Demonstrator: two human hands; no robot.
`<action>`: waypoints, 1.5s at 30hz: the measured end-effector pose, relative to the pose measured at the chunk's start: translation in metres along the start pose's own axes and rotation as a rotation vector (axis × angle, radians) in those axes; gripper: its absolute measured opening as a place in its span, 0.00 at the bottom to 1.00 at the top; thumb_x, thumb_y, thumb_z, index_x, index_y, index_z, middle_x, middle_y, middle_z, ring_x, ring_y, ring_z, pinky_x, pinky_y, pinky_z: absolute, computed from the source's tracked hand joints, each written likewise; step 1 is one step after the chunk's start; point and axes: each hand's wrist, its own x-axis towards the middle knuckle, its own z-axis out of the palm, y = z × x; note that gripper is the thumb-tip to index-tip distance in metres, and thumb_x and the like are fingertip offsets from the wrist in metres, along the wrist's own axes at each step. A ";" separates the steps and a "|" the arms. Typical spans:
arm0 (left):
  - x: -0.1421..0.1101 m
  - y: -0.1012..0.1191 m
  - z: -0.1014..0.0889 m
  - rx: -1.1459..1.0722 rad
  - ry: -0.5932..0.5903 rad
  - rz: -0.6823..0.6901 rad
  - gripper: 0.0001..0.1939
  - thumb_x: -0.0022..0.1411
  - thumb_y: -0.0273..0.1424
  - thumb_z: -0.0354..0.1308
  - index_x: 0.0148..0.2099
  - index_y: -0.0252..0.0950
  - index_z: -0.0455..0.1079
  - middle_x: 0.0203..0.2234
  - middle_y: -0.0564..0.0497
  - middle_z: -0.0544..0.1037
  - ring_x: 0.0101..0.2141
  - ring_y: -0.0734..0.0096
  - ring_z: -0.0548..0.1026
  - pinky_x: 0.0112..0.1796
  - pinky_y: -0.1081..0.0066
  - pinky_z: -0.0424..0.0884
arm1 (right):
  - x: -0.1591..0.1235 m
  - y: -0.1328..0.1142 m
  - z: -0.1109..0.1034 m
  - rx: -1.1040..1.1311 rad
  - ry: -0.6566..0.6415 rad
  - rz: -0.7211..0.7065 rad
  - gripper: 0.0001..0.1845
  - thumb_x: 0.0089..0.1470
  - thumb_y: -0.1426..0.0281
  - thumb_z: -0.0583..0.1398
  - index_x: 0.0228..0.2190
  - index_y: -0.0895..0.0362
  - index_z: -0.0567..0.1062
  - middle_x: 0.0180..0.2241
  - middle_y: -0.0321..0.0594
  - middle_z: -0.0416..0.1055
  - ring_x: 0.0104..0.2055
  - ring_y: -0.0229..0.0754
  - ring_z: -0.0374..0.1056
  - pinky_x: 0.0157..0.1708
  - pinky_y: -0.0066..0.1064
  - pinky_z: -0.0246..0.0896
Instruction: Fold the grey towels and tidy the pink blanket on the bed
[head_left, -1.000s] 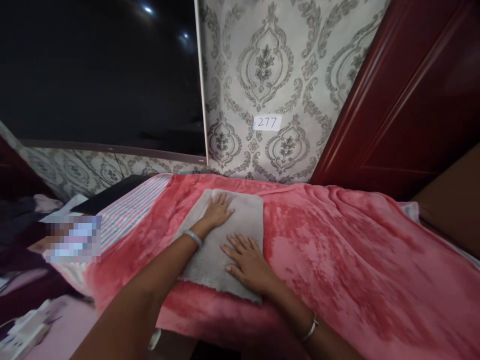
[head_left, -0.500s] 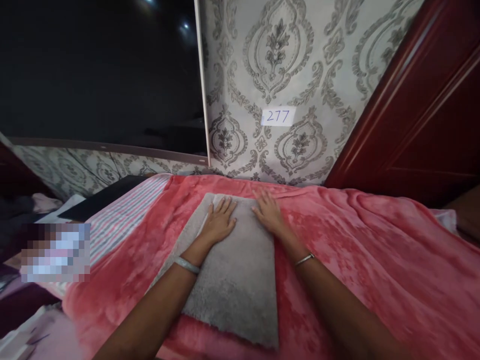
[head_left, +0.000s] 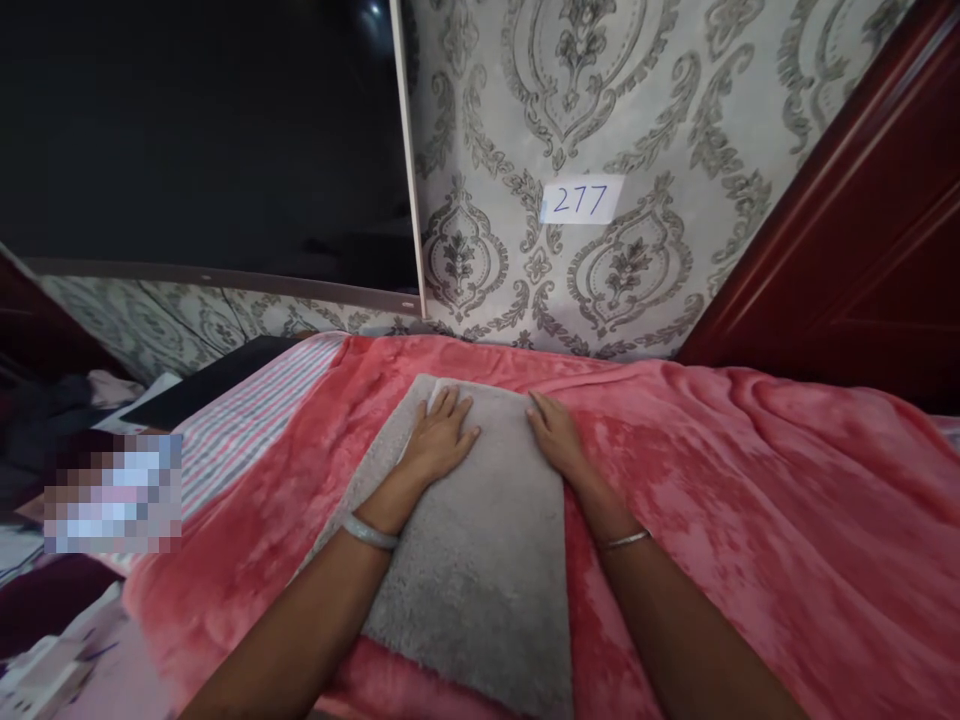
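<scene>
A grey plush towel (head_left: 487, 560) lies flat on a red blanket, with a fold line running along its left side. My left hand (head_left: 440, 436) rests palm down on the upper left part of the towel, fingers spread and thumb out. At the towel's upper right corner is my right hand (head_left: 556, 436), turned along the right edge with its fingers stretched forward against the cloth. Its far fingers are partly hidden behind the hand. Nothing shows held in either hand.
The red blanket (head_left: 712, 520) spreads over the surface, with wrinkles at right. A striped cloth (head_left: 262, 425) and a dark flat panel (head_left: 202, 385) lie at left. Behind stand a large black screen (head_left: 202, 140), a patterned wall with a paper label (head_left: 581, 200), and dark red wood (head_left: 862, 230).
My right hand has come to the towel's upper right edge from slightly further in, its fingers closer together. My left hand stays on the towel. The camera view has shifted a little.
</scene>
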 end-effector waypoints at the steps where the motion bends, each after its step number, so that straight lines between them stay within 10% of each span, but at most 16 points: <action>1: 0.000 0.001 -0.001 0.002 0.003 0.008 0.32 0.70 0.43 0.49 0.72 0.37 0.57 0.73 0.40 0.49 0.72 0.49 0.45 0.68 0.43 0.40 | 0.001 0.002 -0.001 0.026 0.037 0.008 0.27 0.64 0.62 0.50 0.58 0.58 0.74 0.53 0.51 0.75 0.56 0.53 0.67 0.60 0.48 0.57; 13: -0.001 0.011 -0.005 0.166 -0.015 0.037 0.33 0.71 0.41 0.48 0.74 0.39 0.52 0.74 0.43 0.47 0.73 0.50 0.43 0.68 0.42 0.42 | 0.017 0.011 0.000 0.197 0.170 0.179 0.14 0.52 0.69 0.56 0.37 0.56 0.80 0.39 0.45 0.79 0.43 0.49 0.71 0.49 0.40 0.64; 22: 0.013 0.030 -0.013 0.257 -0.159 0.063 0.34 0.72 0.47 0.46 0.74 0.41 0.50 0.74 0.40 0.46 0.72 0.47 0.44 0.67 0.40 0.45 | 0.018 0.014 -0.004 0.158 0.203 0.236 0.20 0.50 0.74 0.52 0.41 0.58 0.80 0.40 0.46 0.79 0.43 0.49 0.72 0.48 0.41 0.67; 27: 0.006 0.029 0.006 0.250 -0.038 0.025 0.33 0.73 0.47 0.44 0.74 0.41 0.53 0.73 0.38 0.49 0.72 0.49 0.45 0.67 0.41 0.45 | 0.015 -0.020 -0.020 -0.011 0.208 0.099 0.28 0.56 0.72 0.54 0.58 0.61 0.73 0.59 0.54 0.69 0.64 0.55 0.59 0.64 0.50 0.52; 34: 0.007 0.029 0.009 0.255 0.001 -0.084 0.34 0.73 0.46 0.43 0.73 0.35 0.53 0.72 0.33 0.50 0.72 0.46 0.47 0.66 0.41 0.49 | -0.007 -0.072 -0.010 -0.359 -0.356 0.027 0.33 0.69 0.57 0.49 0.69 0.58 0.59 0.71 0.50 0.51 0.73 0.55 0.44 0.68 0.53 0.42; 45: -0.048 0.012 -0.025 0.172 0.031 -0.175 0.27 0.69 0.35 0.49 0.67 0.30 0.64 0.60 0.35 0.71 0.59 0.49 0.69 0.60 0.54 0.64 | -0.010 -0.066 -0.016 -0.381 -0.412 0.037 0.35 0.70 0.55 0.44 0.70 0.60 0.56 0.72 0.51 0.46 0.73 0.57 0.42 0.68 0.56 0.42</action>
